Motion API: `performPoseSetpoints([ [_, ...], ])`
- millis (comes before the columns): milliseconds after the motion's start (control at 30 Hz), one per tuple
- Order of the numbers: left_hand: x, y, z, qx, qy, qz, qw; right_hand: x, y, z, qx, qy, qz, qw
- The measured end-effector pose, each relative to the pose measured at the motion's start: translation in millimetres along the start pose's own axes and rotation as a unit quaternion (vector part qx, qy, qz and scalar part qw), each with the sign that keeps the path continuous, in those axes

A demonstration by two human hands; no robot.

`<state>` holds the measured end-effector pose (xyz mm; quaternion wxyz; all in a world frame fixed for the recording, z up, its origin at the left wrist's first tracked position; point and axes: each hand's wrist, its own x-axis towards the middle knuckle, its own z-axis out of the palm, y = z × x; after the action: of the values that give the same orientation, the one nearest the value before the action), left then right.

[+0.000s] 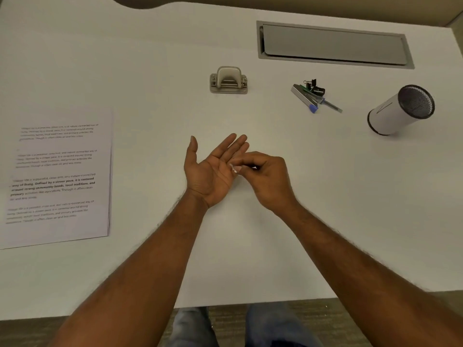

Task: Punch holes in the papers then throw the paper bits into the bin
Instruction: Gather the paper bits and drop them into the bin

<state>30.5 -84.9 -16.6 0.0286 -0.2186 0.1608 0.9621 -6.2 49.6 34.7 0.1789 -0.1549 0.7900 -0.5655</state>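
On the bench (150, 259), papers (57, 176) lie left, long axis near-to-far; hole punch (228, 80), clips (314, 96), bin (398, 112) beyond; right hand (268, 181) fingers (248, 162) pinch paper bits (235, 168) over flat palm-up left hand (213, 171).

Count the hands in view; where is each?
2. The left hand is open, palm up, over the middle of the desk. The right hand, beside it, pinches white paper bits at the left hand's fingers. None seems hidden.
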Motion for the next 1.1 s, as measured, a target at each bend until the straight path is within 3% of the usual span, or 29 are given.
performPoseSetpoints([
  [433,-0.4,0.4,18.8,-0.063,-0.073,-0.007,0.995,4.0,-38.4,13.0,-0.203,-0.003,-0.177,0.963],
  [867,0.5,5.9,23.7,-0.054,-0.071,0.003,0.996,7.2,-53.2,7.2,-0.246,-0.010,-0.169,0.954],
  [1100,1.3,5.7,29.6,-0.055,-0.073,0.000,0.996,12.2,-53.4,6.5,-0.189,-0.008,-0.070,0.980],
])
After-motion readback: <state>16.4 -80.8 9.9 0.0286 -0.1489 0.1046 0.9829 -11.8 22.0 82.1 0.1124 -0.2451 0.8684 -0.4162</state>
